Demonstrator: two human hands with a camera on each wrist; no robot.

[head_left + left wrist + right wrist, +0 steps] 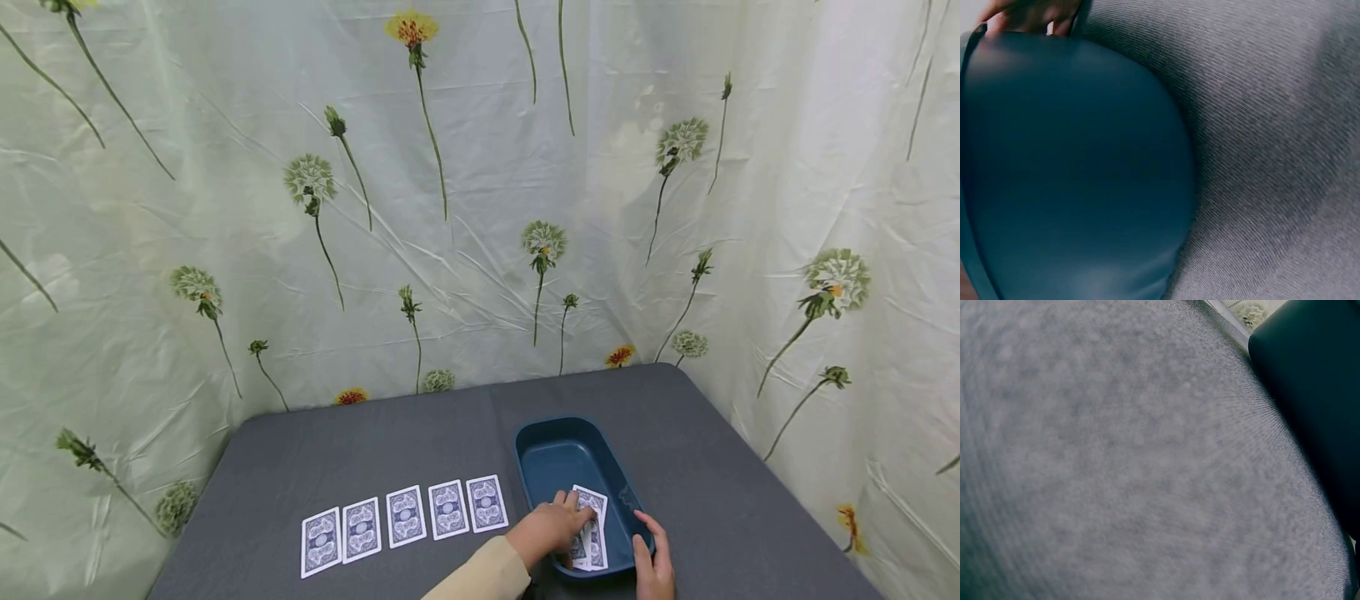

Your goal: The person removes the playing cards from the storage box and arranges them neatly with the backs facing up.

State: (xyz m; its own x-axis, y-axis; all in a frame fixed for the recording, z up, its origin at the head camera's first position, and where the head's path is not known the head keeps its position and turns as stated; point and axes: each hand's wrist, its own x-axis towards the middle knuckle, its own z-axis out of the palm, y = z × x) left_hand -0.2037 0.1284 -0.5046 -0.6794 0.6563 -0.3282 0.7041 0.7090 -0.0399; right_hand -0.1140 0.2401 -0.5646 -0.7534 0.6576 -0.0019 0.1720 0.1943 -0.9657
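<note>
Blue-backed, prob. light, bendy & slick; pinch cards in tray, lower rt of frame, by edges. Touching w/ left grip, can't tell if pinching; holding tray rim w/ right grip.

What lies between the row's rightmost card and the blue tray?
A narrow, bare strip of grey tabletop, seen in the head view, separates that card from the tray.

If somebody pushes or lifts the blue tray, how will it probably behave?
The blue tray looks thin-walled, so it is probably light for its size. It shows no clear bend at the right hand, which suggests a fairly stiff body. Being low and broad, it should slide rather than tip.
</note>
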